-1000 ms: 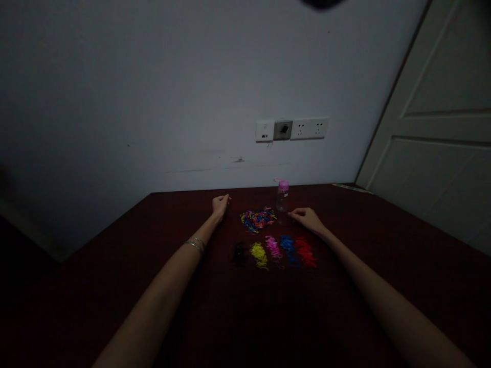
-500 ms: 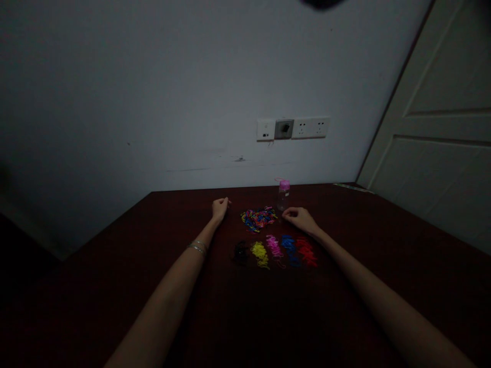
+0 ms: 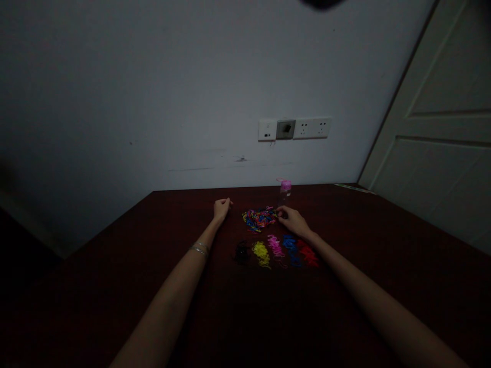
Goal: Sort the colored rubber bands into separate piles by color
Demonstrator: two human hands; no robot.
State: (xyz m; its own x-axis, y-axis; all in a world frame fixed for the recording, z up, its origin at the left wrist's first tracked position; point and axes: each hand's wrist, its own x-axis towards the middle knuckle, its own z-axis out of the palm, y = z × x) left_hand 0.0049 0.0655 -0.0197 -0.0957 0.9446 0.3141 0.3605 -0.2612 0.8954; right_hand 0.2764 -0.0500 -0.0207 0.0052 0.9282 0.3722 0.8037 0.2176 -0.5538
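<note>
We see our right hand (image 3: 294, 222) at the right edge of the mixed pile (image 3: 259, 219), where small soft-looking pieces of many colours lie together. In our judgement, we are in the middle of fine fingertip work at this pile. Such work calls for a light and narrow pinch, because the pieces lie over one another and one could pull its neighbours along.

The thumb and fingers of our right hand come close together, but we cannot tell whether a piece is between them. Our left hand (image 3: 221, 209) is loosely clenched on the table (image 3: 230, 312), to the left of the mixed pile and apart from it; we cannot tell if something is inside it.

So the mixed pile lies between our two hands, much nearer to the right one. On its near side, five heaps make a row, from left to right: the black heap (image 3: 242, 252), the yellow heap (image 3: 261, 254), the pink heap (image 3: 275, 245), the blue heap (image 3: 292, 249) and the red heap (image 3: 308, 253). The clear bottle with a pink lid (image 3: 286, 186) stands upright just beyond our right hand.
</note>
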